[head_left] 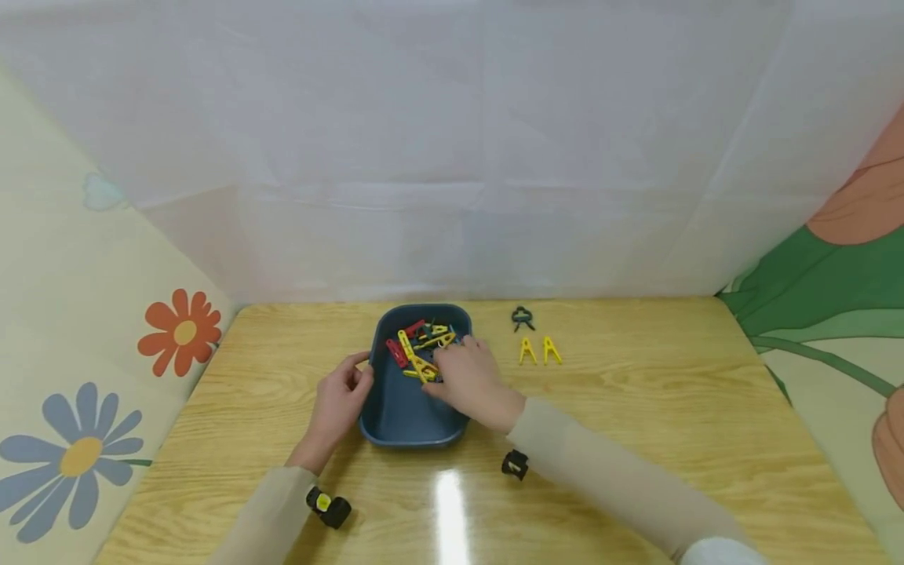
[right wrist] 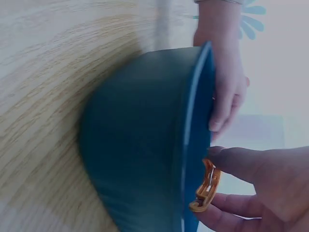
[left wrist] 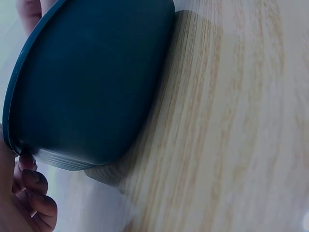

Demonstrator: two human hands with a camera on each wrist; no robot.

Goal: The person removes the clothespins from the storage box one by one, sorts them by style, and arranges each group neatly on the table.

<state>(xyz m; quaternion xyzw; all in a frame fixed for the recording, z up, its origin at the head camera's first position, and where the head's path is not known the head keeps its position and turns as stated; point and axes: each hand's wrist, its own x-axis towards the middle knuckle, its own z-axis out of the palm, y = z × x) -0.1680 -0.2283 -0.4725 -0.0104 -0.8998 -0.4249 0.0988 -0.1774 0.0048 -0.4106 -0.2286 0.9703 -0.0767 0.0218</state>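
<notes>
A dark blue plastic bin stands on the table, with a loose pile of clothespins in red, yellow and other colours in its far half. At the left rim, my left hand grips the wall between thumb and fingers; the left wrist view has the curled fingers by the rim. My right hand reaches in over the right rim. In the right wrist view its thumb and fingers pinch a clothespin that looks orange there. The right hand hides part of the pile.
Right of the bin, two yellow clothespins lie side by side on the wooden table. A dark clip lies behind them. A white sheet hangs along the table's back edge.
</notes>
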